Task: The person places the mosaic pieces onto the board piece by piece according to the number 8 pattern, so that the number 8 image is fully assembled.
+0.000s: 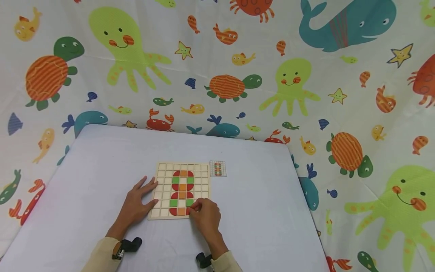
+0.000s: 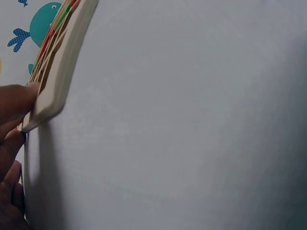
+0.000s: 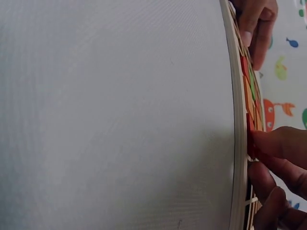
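Observation:
A wooden grid board (image 1: 202,182) lies on the table with red, orange and green tiles set in its cells, forming two stacked rings. My right hand (image 1: 208,217) is at the lower right of this pattern, pinching a red tile (image 3: 250,129) with thumb and fingertips, low in its cell by the near edge. That tile is partly covered by the fingers in the head view. With fingers spread, my left hand (image 1: 135,203) rests against the board's left side, thumb and fingertips at its edge. In the left wrist view, the thumb (image 2: 20,101) touches the board's corner.
A small pattern card (image 1: 218,169) showing a similar coloured figure on a grid lies beside the board's far right corner. White cloth covers the table (image 1: 258,204). Behind it hangs a curtain (image 1: 190,49) printed with sea animals.

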A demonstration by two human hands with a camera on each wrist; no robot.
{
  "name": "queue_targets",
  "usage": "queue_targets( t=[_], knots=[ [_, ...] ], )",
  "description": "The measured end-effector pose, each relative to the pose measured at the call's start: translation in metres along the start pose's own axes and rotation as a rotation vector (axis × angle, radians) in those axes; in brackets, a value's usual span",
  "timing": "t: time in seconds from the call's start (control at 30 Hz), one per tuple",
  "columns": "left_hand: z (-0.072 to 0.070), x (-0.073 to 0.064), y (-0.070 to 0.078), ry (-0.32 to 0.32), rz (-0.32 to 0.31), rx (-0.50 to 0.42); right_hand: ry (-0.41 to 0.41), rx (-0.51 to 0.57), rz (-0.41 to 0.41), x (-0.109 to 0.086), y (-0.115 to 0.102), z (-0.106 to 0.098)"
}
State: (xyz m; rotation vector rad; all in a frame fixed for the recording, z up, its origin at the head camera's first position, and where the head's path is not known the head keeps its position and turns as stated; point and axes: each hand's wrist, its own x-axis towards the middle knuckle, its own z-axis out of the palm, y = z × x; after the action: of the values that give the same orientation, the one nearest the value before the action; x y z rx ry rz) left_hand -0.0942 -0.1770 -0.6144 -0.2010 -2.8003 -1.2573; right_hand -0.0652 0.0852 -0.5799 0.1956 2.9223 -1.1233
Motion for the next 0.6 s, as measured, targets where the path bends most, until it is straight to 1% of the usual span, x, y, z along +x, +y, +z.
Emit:
queue_targets(
  t=[0.2, 0.3, 0.4, 0.47, 0.53, 0.6],
  knots=[
    [0.0, 0.001, 0.0, 0.001, 0.001, 0.005, -0.013, -0.021, -0.009, 0.002, 0.001, 0.0],
    [0.0, 0.001, 0.0, -0.005, -0.007, 0.007, -0.017, -0.002, -0.007, 0.002, 0.003, 0.0],
    [0.0, 0.0, 0.0, -0.003, -0.016, 0.012, 0.01, 0.022, 0.005, 0.003, 0.006, -0.003],
    [-0.001, 0.0, 0.001, 0.006, -0.015, 0.026, 0.04, 0.018, 0.004, 0.005, 0.009, -0.006],
    [-0.002, -0.001, 0.003, 0.026, 0.009, 0.058, 0.07, -0.008, -0.012, 0.008, 0.012, -0.011],
    [-0.005, 0.0, 0.007, 0.04, 0.048, 0.115, 0.096, -0.06, -0.059, 0.012, 0.017, -0.017]
  ],
)
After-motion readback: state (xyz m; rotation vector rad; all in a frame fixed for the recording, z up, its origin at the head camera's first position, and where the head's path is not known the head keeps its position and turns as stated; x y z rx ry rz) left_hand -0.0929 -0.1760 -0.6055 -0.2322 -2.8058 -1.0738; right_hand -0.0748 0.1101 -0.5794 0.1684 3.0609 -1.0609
